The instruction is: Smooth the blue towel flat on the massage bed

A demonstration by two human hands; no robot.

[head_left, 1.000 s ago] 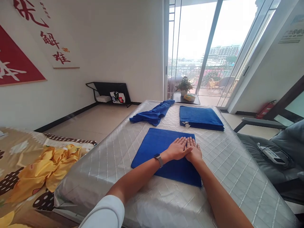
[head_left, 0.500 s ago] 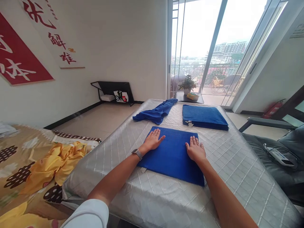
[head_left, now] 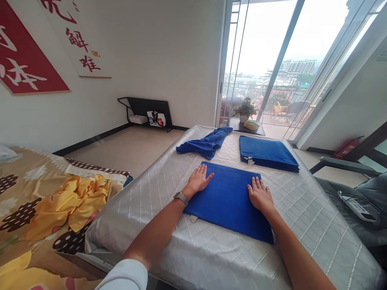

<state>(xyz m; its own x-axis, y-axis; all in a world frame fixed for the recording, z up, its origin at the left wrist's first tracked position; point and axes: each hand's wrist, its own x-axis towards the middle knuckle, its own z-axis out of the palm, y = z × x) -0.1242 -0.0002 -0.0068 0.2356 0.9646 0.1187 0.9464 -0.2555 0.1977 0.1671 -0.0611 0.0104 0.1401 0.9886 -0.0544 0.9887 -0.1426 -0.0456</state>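
Note:
A blue towel [head_left: 228, 201], folded into a flat rectangle, lies on the silver quilted mattress [head_left: 145, 205] before me. My left hand [head_left: 198, 180] rests flat on its left edge, fingers stretched out and thumb apart. On its right edge lies my right hand [head_left: 260, 195], palm down with the fingers extended. A small white label [head_left: 193, 218] sticks out at the towel's near left corner. Beyond it, to the right, is a neat stack of folded blue towels [head_left: 267, 151] with white labels showing. A crumpled blue towel [head_left: 208, 143] lies at the far left of the mattress.
To the left, a patterned bedspread [head_left: 27, 173] carries a heap of yellow cloth [head_left: 75, 201]. A dark armchair [head_left: 329, 187] with a white power strip [head_left: 359, 207] on it stands at the right. Past the mattress's far edge, a small table holds a potted plant [head_left: 245, 108].
The view has shifted, so the towels and mattress appear slightly farther right. Both hands keep their flat position on the folded towel, which looks unchanged.

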